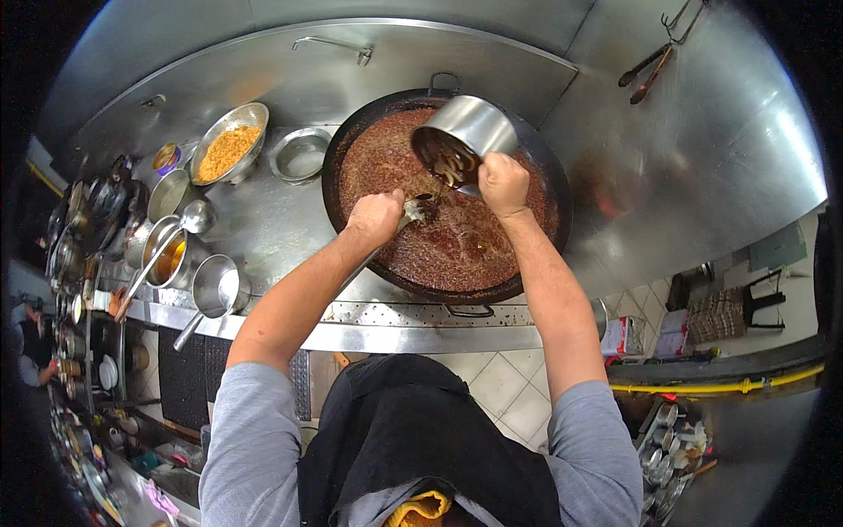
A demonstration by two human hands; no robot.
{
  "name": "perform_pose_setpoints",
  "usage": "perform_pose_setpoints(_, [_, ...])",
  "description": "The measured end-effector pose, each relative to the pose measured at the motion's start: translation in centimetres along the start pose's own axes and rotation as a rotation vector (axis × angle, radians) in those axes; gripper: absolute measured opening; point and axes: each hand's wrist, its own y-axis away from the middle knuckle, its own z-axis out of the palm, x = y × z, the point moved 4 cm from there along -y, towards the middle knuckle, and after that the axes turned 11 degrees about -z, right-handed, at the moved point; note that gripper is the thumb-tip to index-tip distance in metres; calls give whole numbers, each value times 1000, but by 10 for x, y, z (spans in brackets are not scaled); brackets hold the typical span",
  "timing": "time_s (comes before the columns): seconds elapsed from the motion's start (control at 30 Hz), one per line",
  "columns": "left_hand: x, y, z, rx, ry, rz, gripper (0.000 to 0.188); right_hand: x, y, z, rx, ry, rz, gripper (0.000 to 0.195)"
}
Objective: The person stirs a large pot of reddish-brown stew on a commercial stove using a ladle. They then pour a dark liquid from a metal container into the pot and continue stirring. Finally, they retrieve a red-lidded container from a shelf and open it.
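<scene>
A large black wok [334, 145] holds a bubbling reddish-brown sauce [454, 253]. My right hand [504, 184] grips a steel pot [477, 125], tilted over the wok with its mouth facing down and left; pale, glossy pieces and dark liquid show inside. My left hand [377, 217] is closed around a long metal-handled utensil [359, 269], whose far end reaches the sauce below the pot's mouth. Its head is partly hidden, so its kind is unclear. Left of the wok stand a steel bowl [301, 155] and a tilted colander [262, 125] of orange, shredded-looking food [227, 153].
At the left stand a pot of amber liquid [186, 263], a ladle [199, 216] across it, and a steel saucepan [220, 283]. A faucet [362, 54] projects from the back wall; tongs [649, 72] hang at right. A person [29, 349] is at far left.
</scene>
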Motion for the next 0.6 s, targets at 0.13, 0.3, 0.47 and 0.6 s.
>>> perform_pose_setpoints(0.13, [15, 30, -47, 149, 4, -139, 14, 37, 23, -6, 136, -44, 272, 14])
perform_pose_setpoints(0.3, [19, 82, -64, 401, 570, -501, 14, 89, 59, -6, 328, -168, 839, 13])
perform_pose_setpoints(0.47, [60, 149, -84, 442, 1361, -660, 12, 81, 72, 0, 493, -890, 1405, 17])
perform_pose_setpoints(0.6, [79, 213, -99, 573, 1418, -691, 15, 39, 48, -22, 487, -1044, 1211, 18])
